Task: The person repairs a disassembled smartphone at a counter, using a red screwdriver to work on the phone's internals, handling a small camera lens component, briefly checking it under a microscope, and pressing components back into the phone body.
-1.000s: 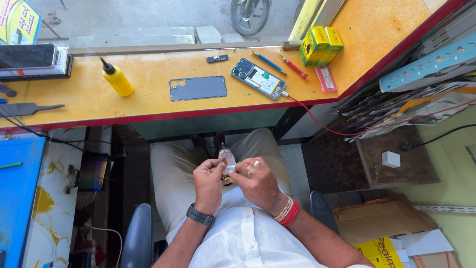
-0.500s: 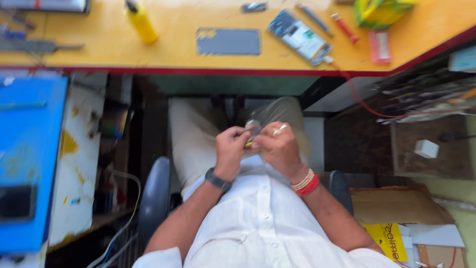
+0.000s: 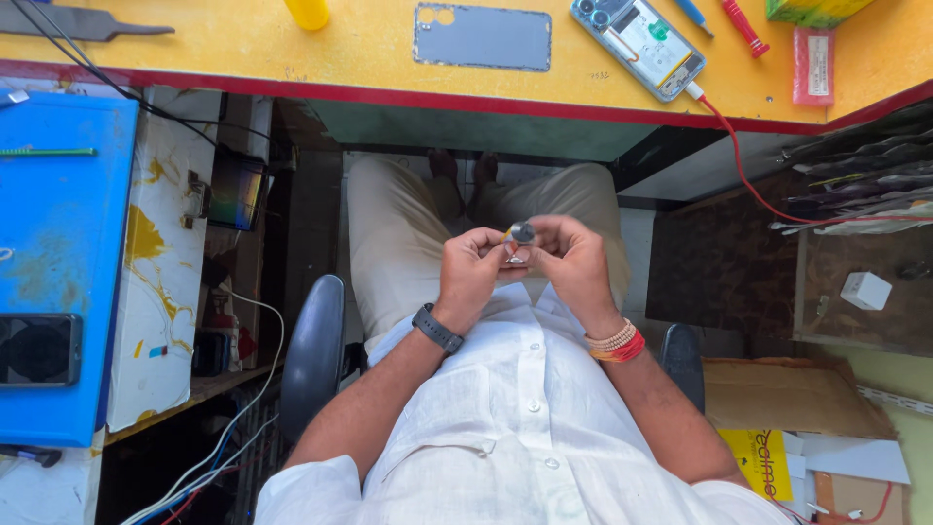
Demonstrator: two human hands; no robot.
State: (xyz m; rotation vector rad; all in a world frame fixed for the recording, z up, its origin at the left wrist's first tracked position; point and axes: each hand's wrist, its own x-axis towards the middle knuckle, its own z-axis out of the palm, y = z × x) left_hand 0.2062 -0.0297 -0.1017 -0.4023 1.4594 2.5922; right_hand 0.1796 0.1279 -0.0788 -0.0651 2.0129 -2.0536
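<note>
I sit in a phone repair shop: an opened phone [image 3: 639,46], its back cover [image 3: 482,37] and screwdrivers [image 3: 743,25] lie on my yellow bench [image 3: 243,49].

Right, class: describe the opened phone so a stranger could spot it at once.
Start at the yellow workbench with its red edge. The opened phone lies slanted near the right end, insides showing, a red cable plugged in, unlike the plain grey back cover beside it.

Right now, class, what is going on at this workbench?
A seated person holds a small silvery part over their lap, pinched between the left hand and the right hand. What it is cannot be told. On the yellow bench ahead lie an opened phone with a red cable plugged in, and a grey back cover beside it.
</note>
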